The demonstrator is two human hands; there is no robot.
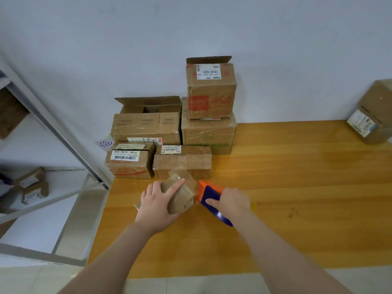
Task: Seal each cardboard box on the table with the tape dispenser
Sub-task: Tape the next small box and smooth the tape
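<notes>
At the left front of the orange wooden table [297,187], the small brown cardboard box [180,196] is tilted, its long axis pointing roughly away from the person. The left hand [157,202] curls round its near side. The orange-and-blue tape dispenser [209,193], gripped in the right hand [231,203], touches its right edge.

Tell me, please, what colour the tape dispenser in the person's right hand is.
The tape dispenser is dark blue with an orange front, seen best in the head view.
</notes>
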